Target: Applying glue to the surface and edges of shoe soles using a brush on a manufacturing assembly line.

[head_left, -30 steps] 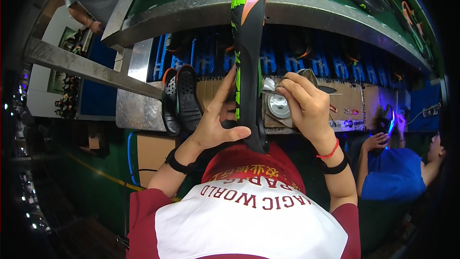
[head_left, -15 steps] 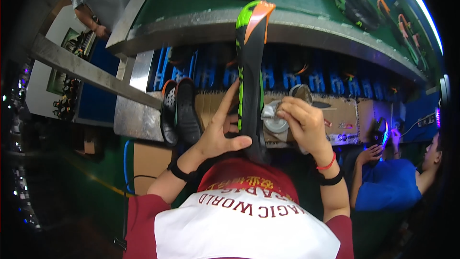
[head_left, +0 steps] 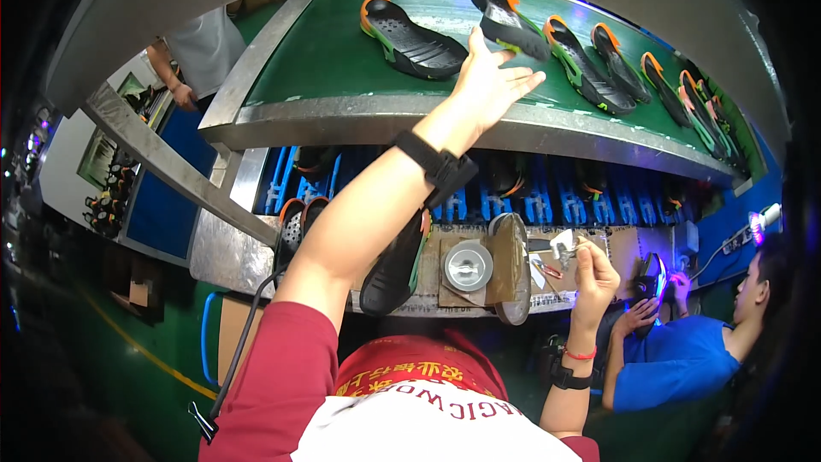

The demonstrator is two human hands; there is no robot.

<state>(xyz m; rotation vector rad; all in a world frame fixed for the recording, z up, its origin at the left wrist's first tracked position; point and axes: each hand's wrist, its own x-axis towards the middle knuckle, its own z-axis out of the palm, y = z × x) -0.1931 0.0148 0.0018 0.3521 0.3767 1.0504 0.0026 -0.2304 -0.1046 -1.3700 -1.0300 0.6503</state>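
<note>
Reaching up, our left hand (head_left: pixel 492 85) has just released the black and orange sole (head_left: pixel 510 19) onto the green conveyor belt (head_left: pixel 342 60), fingers now spread; our right hand (head_left: pixel 592 272) stays clenched on a small brush (head_left: pixel 564 248) over the counter (head_left: pixel 599 244).

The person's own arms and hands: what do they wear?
Both hands are bare, without gloves. The left hand has a black band with a square black case at the wrist and a dark red short sleeve at the shoulder. The right hand has a thin red cord and, below it, a black band at the wrist.
</note>
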